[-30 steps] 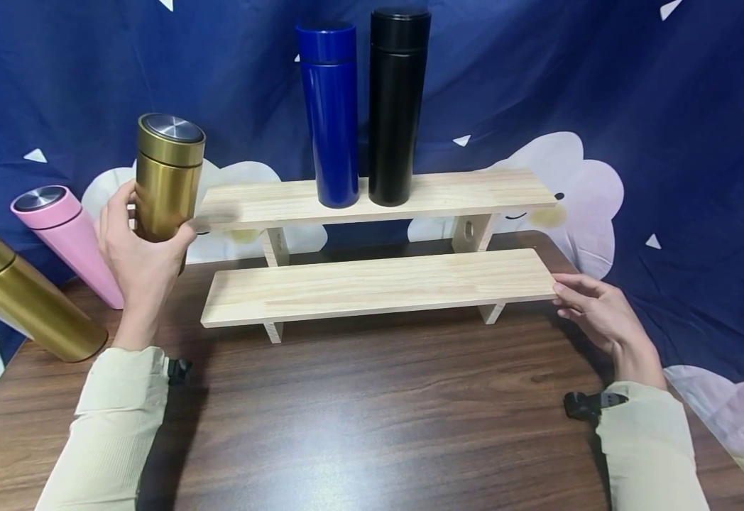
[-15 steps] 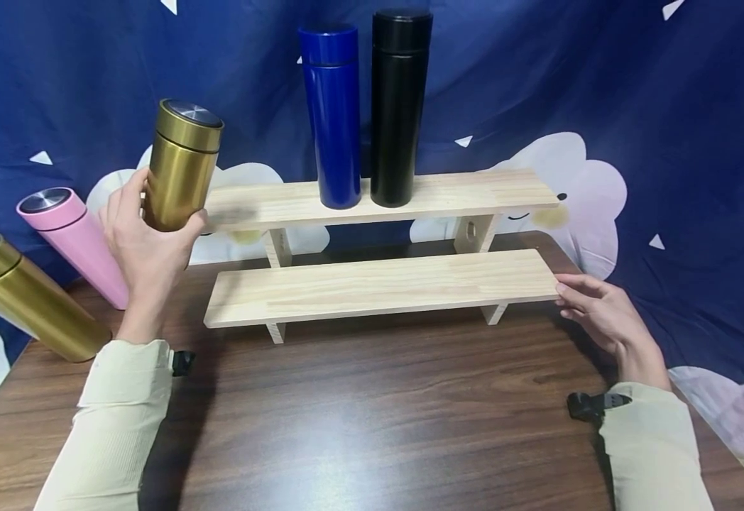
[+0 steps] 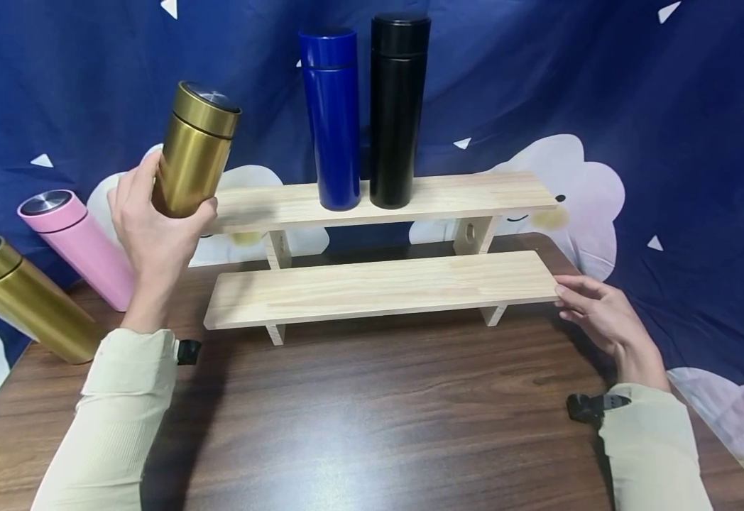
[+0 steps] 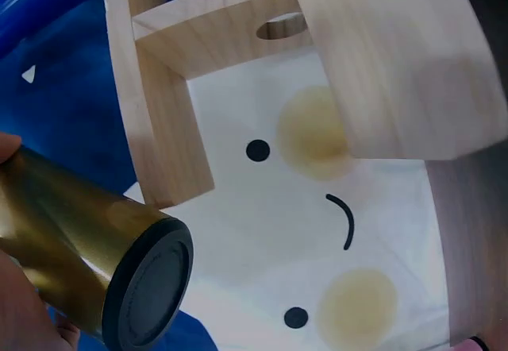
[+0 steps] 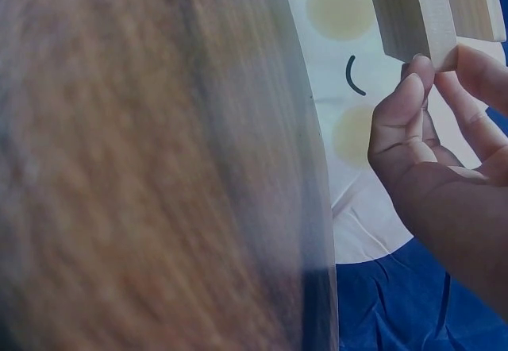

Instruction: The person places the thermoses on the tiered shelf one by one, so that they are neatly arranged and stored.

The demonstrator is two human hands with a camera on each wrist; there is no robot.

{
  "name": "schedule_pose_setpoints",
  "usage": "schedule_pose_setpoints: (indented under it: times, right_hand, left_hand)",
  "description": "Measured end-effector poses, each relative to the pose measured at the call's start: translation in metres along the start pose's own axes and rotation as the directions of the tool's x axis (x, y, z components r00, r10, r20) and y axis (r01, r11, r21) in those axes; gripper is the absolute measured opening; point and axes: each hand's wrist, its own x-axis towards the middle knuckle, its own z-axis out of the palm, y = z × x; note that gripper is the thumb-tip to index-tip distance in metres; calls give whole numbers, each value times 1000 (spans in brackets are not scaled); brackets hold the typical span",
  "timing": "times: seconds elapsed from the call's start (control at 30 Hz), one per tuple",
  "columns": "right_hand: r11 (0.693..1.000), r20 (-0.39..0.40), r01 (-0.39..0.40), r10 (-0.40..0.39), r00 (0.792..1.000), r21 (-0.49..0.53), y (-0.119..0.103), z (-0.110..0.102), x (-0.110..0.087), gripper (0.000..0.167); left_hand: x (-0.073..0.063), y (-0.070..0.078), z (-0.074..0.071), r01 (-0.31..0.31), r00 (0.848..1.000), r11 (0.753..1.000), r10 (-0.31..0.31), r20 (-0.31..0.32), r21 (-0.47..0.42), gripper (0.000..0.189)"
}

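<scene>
My left hand [image 3: 160, 231] grips a gold thermos bottle [image 3: 197, 156], raised and leaning with its silver-topped lid to the right. In the head view it overlaps the left end of the upper board [image 3: 474, 193] of a two-tier wooden shelf. The left wrist view shows the bottle's dark base [image 4: 151, 287] off the wood. At the other side, my right hand [image 3: 602, 319] pinches the right end of the lower board [image 3: 378, 287] between thumb and fingers. On the upper board a blue bottle [image 3: 332, 121] and a black bottle [image 3: 400, 113] stand side by side.
To the left, a pink bottle [image 3: 81, 245] and a second gold bottle [image 3: 33, 301] stand on the brown wooden table [image 3: 346, 411]. Behind the shelf hangs a dark blue cloth [image 3: 506, 64] with white cloud faces and small triangles.
My left hand has lifted the gold bottle up and to the right, toward the upper board's left end, and it leans more. The right hand stays at the lower board's end.
</scene>
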Motion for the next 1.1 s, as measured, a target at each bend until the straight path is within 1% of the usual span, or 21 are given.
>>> schedule_pose_setpoints:
  times: [0.1,0.3,0.47,0.63,0.7,0.83,1.0,1.1]
  right_hand:
    - [1000,4,-1,1,1000,4,0,0,1,22]
    - [1000,8,11,-11,1000,10,1,0,1,22]
    - [1000,9,13,-13,1000,11,0,0,1,22]
    - [1000,15,22,-22,1000,13,1,0,1,23]
    - [1000,17,25,-25,1000,15,2,1,1,23]
    - [999,17,27,-27,999,17,2,1,0,22]
    - [999,16,27,-28,999,23,2,1,0,22]
    - [999,16,24,-24,1000,24,2,1,0,22]
  left_hand:
    - [1,5,0,-6,1000,1000,6,2,1,65]
    - [6,3,4,-15,1000,1000,15,10,19,69]
    - [7,12,8,-59,998,998,59,-6,9,68]
    - [10,15,13,-50,999,999,50,-17,5,70]
    - [12,16,15,-33,999,999,34,-15,5,71]
    - [13,16,18,-38,999,999,38,-8,1,72]
    - [15,18,23,-55,998,998,55,-16,-13,72]
    - [16,19,26,-47,999,999,46,-23,-23,72]
